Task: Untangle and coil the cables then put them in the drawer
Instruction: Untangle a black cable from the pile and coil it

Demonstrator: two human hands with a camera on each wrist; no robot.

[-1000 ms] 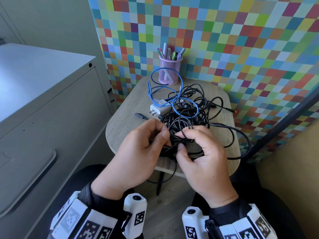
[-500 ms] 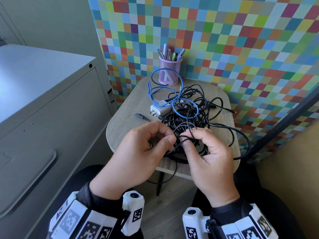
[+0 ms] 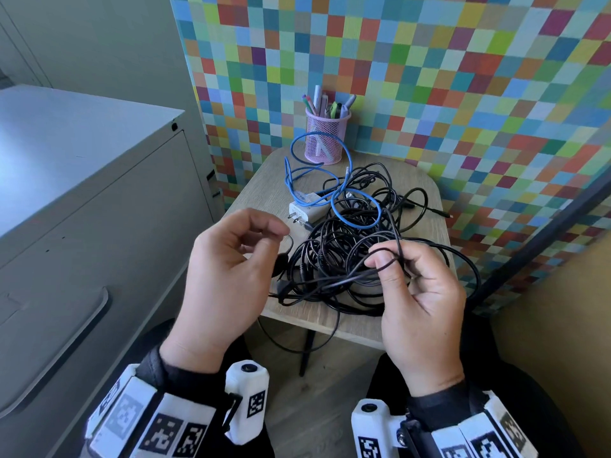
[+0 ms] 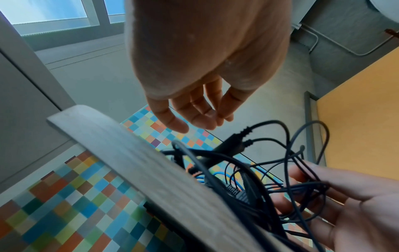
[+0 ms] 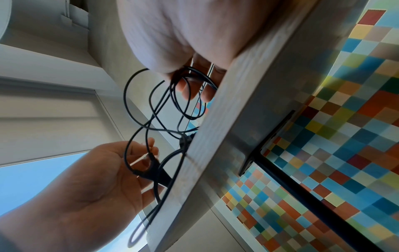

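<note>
Cables fill the middle of the small wooden table [image 3: 261, 180] in front of me: a big black tangle [image 3: 350, 256] with a blue cable [image 3: 334, 193] looped over its far side, toward twelve o'clock. My right hand [image 3: 420, 305] is at about four o'clock from the heap, thumb and fingers curled round a few thin black strands that it lifts off the pile; the right wrist view shows those loops hanging from my fingertips [image 5: 190, 90] beside the table edge. My left hand [image 3: 224, 279] hovers at about eight o'clock from the tangle, fingers loosely bent and gripping nothing, with a black plug end just beside them. A white charger [image 3: 305, 211] lies at ten o'clock of the heap, touching the blue cable, prongs pointing my way. A pink mesh pen cup [image 3: 325, 133] stands at the far edge against the checkered wall [image 3: 463, 94]. The grey cabinet [image 3: 82, 193] sits off at nine o'clock; its drawer front is closed.
</note>
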